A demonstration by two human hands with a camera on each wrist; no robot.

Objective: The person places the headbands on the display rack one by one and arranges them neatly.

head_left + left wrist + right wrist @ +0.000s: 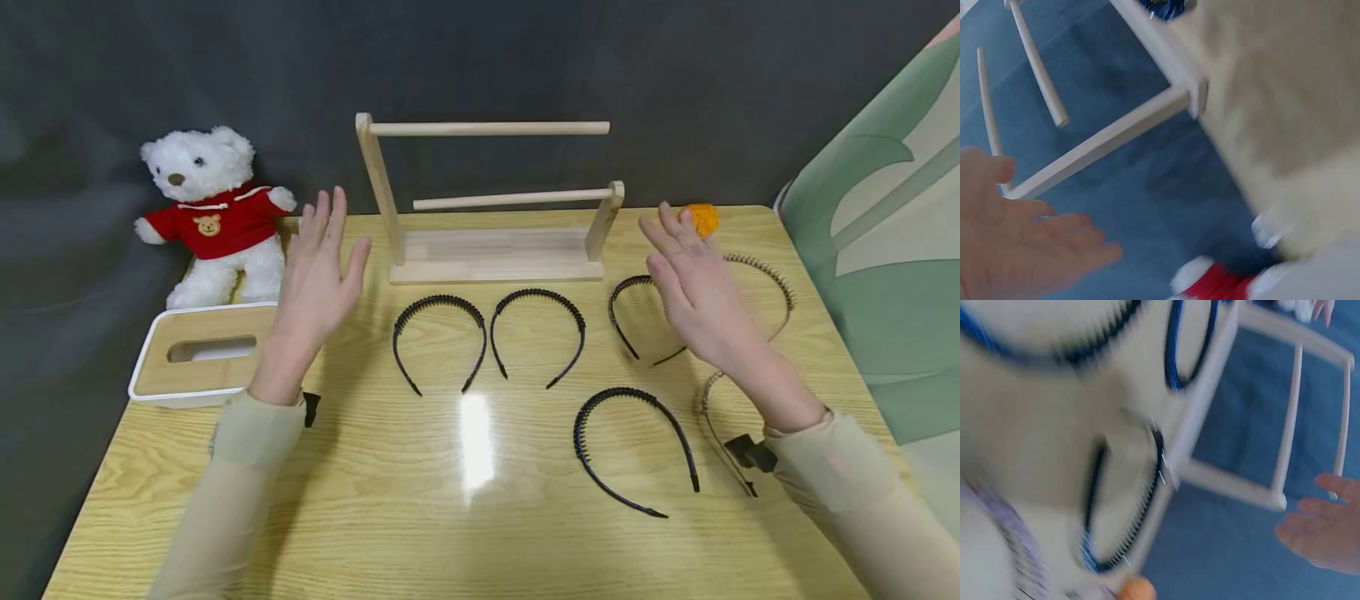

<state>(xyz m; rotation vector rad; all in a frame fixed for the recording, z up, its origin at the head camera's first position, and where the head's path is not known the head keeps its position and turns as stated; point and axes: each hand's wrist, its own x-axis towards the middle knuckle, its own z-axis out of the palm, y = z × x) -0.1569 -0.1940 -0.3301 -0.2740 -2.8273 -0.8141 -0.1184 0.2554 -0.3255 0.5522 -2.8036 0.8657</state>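
Observation:
My left hand (pixel 318 275) is raised with straight fingers, holding nothing, near a wooden rack (pixel 495 267) with two rods. My right hand (pixel 701 287), fingers extended, holds nothing either and hovers over the right part of the table (pixel 375 517). Beneath it, a black toothed headband (pixel 617 312) and a brown headband (pixel 783 292) are partly covered. Two black headbands, one left (pixel 439 300) and one right (pixel 540 292), lie before the rack. Nearer me are another black headband (pixel 637 392) and a light brown headband (pixel 712 429), partly hidden by my forearm.
A white teddy bear (pixel 225 225) in a red sweater sits at the back left. In front of it stands a tissue box (pixel 210 375) with a wooden lid. An orange object (pixel 703 219) lies at the back right edge, beside a dark curtain (pixel 480 58).

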